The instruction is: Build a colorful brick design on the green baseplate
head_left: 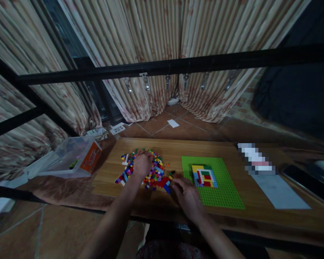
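Observation:
A pile of small mixed-colour building bricks (158, 172) is spread over the left part of the wooden table. My left hand (142, 163) reaches down into it from above, and its fingertips are hidden among the bricks. At the pile's right edge is my right hand (187, 194), thumb and fingers drawn together; whatever they hold is too small and dark to make out. Red and blue bricks (166, 188) lie just left of its thumb. To its right, a low square brick build (205, 177) in yellow, blue, white, red and green is on a green baseplate (226, 187).
Left of the wooden table (108, 180) stands a clear plastic bin (67, 158) with an orange label. A white sheet (280, 192) and a dark flat device (307, 183) lie at the right. A black metal bar (151, 70) with hanging clips crosses in front of striped curtains (151, 36).

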The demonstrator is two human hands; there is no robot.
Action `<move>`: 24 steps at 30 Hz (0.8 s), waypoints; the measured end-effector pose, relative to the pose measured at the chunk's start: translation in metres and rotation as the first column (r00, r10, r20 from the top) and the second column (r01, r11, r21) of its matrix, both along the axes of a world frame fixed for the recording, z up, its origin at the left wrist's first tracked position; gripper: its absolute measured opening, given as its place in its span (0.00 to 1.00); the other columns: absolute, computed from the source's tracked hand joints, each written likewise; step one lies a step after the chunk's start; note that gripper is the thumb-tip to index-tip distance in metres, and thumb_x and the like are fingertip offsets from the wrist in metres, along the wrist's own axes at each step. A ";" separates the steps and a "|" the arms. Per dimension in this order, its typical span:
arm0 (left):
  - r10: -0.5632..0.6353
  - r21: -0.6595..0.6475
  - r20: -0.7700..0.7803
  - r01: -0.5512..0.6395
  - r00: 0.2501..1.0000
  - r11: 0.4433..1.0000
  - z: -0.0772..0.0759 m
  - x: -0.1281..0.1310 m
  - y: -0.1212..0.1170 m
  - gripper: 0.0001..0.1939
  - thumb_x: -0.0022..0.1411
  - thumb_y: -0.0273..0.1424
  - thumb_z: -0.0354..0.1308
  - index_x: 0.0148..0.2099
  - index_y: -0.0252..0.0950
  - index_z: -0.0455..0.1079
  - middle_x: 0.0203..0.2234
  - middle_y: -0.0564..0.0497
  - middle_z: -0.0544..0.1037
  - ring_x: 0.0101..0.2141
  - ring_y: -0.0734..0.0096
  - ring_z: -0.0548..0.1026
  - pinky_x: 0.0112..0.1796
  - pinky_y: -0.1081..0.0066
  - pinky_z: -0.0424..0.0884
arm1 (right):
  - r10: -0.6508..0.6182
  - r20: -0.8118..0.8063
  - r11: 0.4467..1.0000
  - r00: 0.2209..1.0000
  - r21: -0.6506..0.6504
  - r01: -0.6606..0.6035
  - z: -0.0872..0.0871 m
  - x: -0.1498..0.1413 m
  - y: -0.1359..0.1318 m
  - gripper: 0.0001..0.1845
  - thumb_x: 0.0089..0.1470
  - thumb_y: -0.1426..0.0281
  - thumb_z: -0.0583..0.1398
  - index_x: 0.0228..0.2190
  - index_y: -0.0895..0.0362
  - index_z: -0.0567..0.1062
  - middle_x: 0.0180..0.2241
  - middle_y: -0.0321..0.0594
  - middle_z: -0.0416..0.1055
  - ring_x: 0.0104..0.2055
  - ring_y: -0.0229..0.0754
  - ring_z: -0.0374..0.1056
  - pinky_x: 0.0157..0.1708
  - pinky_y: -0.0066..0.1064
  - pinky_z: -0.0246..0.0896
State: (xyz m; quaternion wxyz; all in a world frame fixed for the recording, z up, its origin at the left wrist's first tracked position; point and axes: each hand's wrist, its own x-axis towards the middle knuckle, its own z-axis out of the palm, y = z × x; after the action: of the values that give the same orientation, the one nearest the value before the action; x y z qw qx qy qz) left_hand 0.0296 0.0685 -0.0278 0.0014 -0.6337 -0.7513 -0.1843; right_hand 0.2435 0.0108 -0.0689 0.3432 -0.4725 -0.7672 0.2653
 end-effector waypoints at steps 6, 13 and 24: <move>-0.052 0.149 0.344 0.001 0.937 0.989 0.011 0.023 -0.024 0.11 0.62 0.31 0.50 0.41 0.36 0.72 0.36 0.47 0.78 0.37 0.66 0.75 0.42 0.68 0.69 | -0.121 -0.141 0.992 0.983 -0.057 0.114 0.014 0.029 -0.012 0.12 0.57 0.68 0.54 0.38 0.53 0.76 0.38 0.41 0.75 0.41 0.43 0.71 0.43 0.36 0.66; -0.302 0.097 0.608 0.309 0.734 0.946 -0.012 0.119 -0.060 0.07 0.60 0.29 0.53 0.41 0.39 0.71 0.34 0.52 0.79 0.35 0.72 0.76 0.37 0.72 0.71 | -0.281 -0.228 0.958 0.932 -0.128 0.258 0.016 0.083 -0.022 0.13 0.58 0.64 0.54 0.37 0.54 0.76 0.38 0.43 0.75 0.42 0.43 0.71 0.44 0.36 0.65; -0.400 0.135 0.495 0.387 0.771 0.912 -0.030 0.156 -0.038 0.06 0.59 0.25 0.54 0.34 0.39 0.71 0.35 0.53 0.76 0.38 0.72 0.73 0.41 0.72 0.68 | -0.429 -0.222 0.900 0.876 -0.182 0.395 0.011 0.126 -0.026 0.14 0.57 0.61 0.55 0.36 0.55 0.77 0.38 0.43 0.75 0.41 0.45 0.71 0.41 0.36 0.66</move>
State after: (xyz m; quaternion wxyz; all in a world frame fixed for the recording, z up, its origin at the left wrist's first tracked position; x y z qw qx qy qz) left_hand 0.1857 0.0303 -0.0573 -0.2288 -0.7044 -0.5726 -0.3515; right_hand 0.3698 -0.0157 -0.0578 0.4564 -0.6084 -0.5787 0.2945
